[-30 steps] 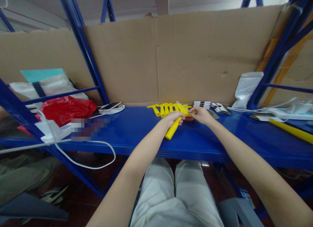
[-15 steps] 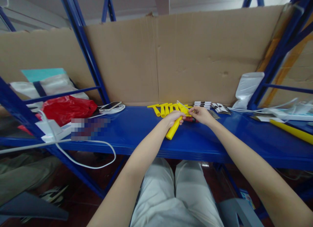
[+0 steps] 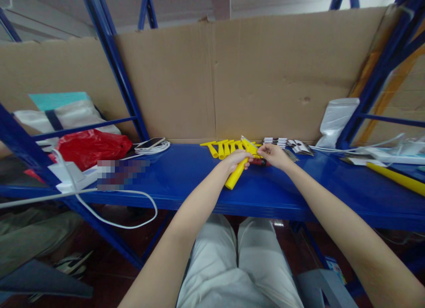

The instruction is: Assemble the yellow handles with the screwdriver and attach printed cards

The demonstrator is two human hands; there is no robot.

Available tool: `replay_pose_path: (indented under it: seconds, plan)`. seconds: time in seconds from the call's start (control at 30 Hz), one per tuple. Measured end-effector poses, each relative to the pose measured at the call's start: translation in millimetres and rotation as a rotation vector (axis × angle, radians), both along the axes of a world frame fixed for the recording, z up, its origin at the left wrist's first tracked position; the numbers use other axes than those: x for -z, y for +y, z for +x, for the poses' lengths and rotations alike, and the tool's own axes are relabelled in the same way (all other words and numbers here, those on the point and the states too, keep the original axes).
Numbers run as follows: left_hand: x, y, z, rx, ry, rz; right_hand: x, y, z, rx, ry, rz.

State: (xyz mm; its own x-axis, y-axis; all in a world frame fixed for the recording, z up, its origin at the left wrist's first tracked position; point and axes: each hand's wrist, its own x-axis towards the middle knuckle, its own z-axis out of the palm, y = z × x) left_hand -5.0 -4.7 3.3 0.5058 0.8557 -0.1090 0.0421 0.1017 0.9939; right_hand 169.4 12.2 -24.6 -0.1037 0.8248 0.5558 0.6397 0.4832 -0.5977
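The yellow tool (image 3: 235,178) is held in the left hand (image 3: 239,158), above the blue shelf (image 3: 186,175). The fingers of this hand are closed around its upper handle, so the left hand is the nearer of the 2. The head (image 3: 249,144) of the tool lies just beyond the left hand, and to the left of the fingertips of the right hand (image 3: 272,155). These fingertips are bent together at the right end of the head; whether something small is pinched there cannot be told.

The long axis of the handle is slanted: its thick end is pointed toward the person's body and a little left, while the head end is pointed away, toward the cardboard (image 3: 265,78) and to the right. The head is set across the handle, sloping from far left to near right. Behind it, to the left, similar yellow tools (image 3: 213,150) are lined up.
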Motion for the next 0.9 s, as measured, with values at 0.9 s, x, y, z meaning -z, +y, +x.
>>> replay_pose_path:
  seconds: [0.9]
  plan:
    - [14.7, 28.0, -5.3, -0.133, -0.11, -0.083, 3.8, 5.7, 32.0, 0.198, -0.568, -0.145]
